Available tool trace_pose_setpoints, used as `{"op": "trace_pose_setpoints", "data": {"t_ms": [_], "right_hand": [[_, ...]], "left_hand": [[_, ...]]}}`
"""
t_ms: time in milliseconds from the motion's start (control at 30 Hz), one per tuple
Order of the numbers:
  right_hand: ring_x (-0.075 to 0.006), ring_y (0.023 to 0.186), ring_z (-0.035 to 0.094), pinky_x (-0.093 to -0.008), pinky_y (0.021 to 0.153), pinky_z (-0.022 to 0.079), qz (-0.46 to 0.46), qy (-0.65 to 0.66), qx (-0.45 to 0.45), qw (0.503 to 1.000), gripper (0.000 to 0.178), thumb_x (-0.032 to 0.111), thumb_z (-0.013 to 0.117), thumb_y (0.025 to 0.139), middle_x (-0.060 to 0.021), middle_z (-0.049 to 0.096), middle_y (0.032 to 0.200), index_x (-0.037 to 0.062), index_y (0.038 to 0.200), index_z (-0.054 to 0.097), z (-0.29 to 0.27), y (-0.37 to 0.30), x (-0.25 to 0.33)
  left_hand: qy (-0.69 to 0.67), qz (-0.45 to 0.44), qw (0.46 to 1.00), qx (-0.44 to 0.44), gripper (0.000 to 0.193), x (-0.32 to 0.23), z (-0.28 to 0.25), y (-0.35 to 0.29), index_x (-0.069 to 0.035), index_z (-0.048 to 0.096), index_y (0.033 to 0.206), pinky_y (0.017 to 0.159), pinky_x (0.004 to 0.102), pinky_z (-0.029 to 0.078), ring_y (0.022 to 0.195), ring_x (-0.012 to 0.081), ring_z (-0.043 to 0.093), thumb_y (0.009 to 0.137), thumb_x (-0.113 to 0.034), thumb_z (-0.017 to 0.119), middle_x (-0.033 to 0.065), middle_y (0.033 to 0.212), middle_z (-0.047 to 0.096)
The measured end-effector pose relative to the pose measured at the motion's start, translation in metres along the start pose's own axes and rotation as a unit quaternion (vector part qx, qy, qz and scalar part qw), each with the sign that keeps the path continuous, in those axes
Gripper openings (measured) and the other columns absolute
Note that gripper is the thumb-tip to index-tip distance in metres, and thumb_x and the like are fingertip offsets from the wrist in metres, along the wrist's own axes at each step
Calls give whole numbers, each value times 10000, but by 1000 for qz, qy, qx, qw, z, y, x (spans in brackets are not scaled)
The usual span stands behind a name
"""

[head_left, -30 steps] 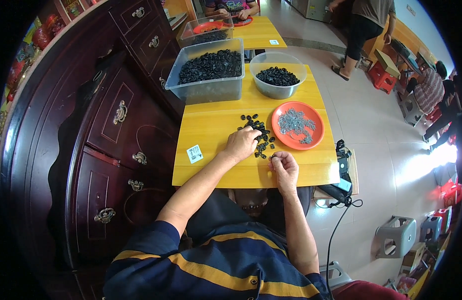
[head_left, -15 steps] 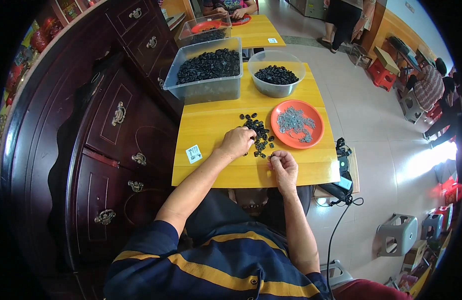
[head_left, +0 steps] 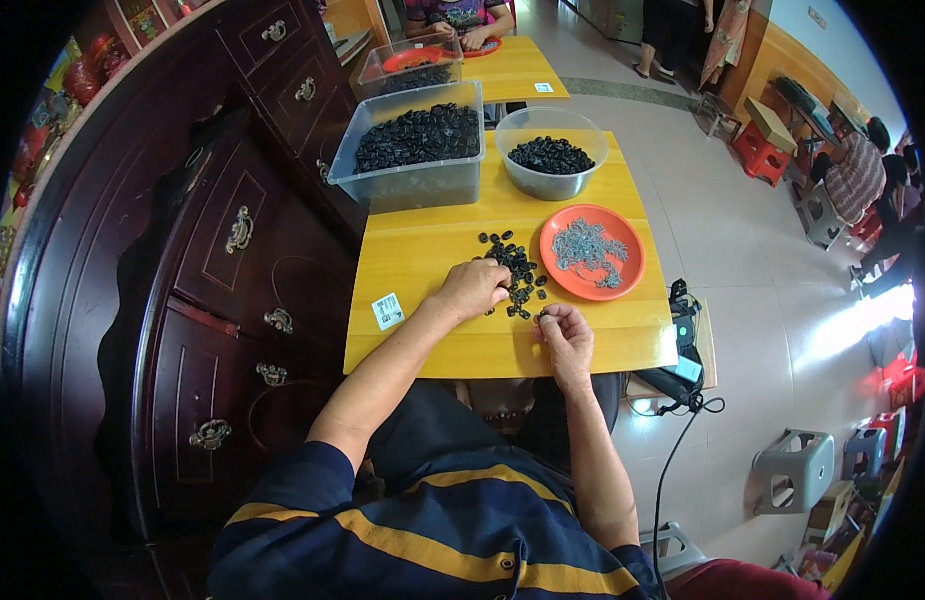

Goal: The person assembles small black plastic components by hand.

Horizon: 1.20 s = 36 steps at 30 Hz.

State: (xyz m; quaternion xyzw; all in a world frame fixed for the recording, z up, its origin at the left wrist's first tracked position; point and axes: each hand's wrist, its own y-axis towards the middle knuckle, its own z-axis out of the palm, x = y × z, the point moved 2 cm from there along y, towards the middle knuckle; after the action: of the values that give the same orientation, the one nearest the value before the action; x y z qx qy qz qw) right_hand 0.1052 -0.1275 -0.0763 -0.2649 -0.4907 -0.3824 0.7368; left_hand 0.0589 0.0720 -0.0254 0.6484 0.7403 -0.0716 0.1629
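Note:
A loose pile of small black oval plastic pieces (head_left: 519,270) lies on the yellow tabletop (head_left: 422,245). At the pile's left side my left hand (head_left: 472,288) has its fingertips pressed together; whatever they pinch, if anything, is hidden. My right hand (head_left: 568,340) is at the pile's near right edge, with thumb and forefinger closed on a small black piece that barely shows. Right of the pile sits an orange-red plate (head_left: 628,282) holding many small thin silvery-grey metal parts (head_left: 586,245).
Behind stand a rectangular clear tub (head_left: 412,190) and a round clear bowl (head_left: 547,184), both with black pieces. A white label (head_left: 387,311) is at the left. A dark wooden cabinet (head_left: 202,270) borders the table. Across a farther table, a person's hands (head_left: 472,38) work. Black cables (head_left: 687,380) hang at the right.
Both hands stay almost where they were, still pinching. The view has shifted slightly. In the background, a standing person has stepped to the left.

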Motion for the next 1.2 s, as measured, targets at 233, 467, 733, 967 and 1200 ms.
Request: {"op": "trace_pose_setpoints", "data": {"t_ms": [233, 467, 733, 967, 1200], "right_hand": [[-98, 747, 616, -233, 696, 508, -4, 10, 0, 1000, 105, 31, 600, 939, -43, 660, 909, 17, 1043, 590, 3, -1, 2], [-89, 772, 616, -225, 709, 517, 2, 12, 0, 1000, 110, 30, 603, 933, -27, 649, 914, 13, 1042, 599, 2, -2, 3], [-89, 770, 617, -229, 714, 519, 5, 23, 0, 1000, 107, 32, 605, 932, -27, 645, 911, 8, 1036, 597, 2, -1, 2], [-85, 764, 611, -225, 718, 513, 7, 13, -2, 1000, 97, 31, 604, 933, -28, 647, 910, 8, 1027, 596, 3, -1, 6], [-84, 768, 606, -221, 711, 509, 8, 24, 2, 1000, 98, 29, 604, 933, -29, 648, 914, 9, 1028, 596, 4, -1, 6]], "left_hand": [[-36, -46, 998, 27, 139, 0, -1, 2, -79, 640, 846, 754, 445, 515, 894, 291, 645, 800, -201, 685, 77, 880, 665], [-78, -31, 996, -20, 110, 1, 0, -2, -61, 608, 822, 712, 436, 513, 809, 304, 654, 804, -154, 662, 94, 814, 669], [-97, -65, 992, -51, 125, 15, 0, -1, -63, 663, 917, 714, 415, 532, 775, 297, 673, 814, -129, 638, 114, 800, 686], [-53, -25, 995, -82, 161, 3, 2, 3, -86, 707, 944, 725, 411, 538, 789, 290, 675, 803, -130, 645, 102, 825, 691], [-70, -36, 994, -75, 120, 1, 5, 5, -73, 653, 903, 711, 420, 532, 788, 299, 666, 789, -106, 633, 102, 819, 674]]}}
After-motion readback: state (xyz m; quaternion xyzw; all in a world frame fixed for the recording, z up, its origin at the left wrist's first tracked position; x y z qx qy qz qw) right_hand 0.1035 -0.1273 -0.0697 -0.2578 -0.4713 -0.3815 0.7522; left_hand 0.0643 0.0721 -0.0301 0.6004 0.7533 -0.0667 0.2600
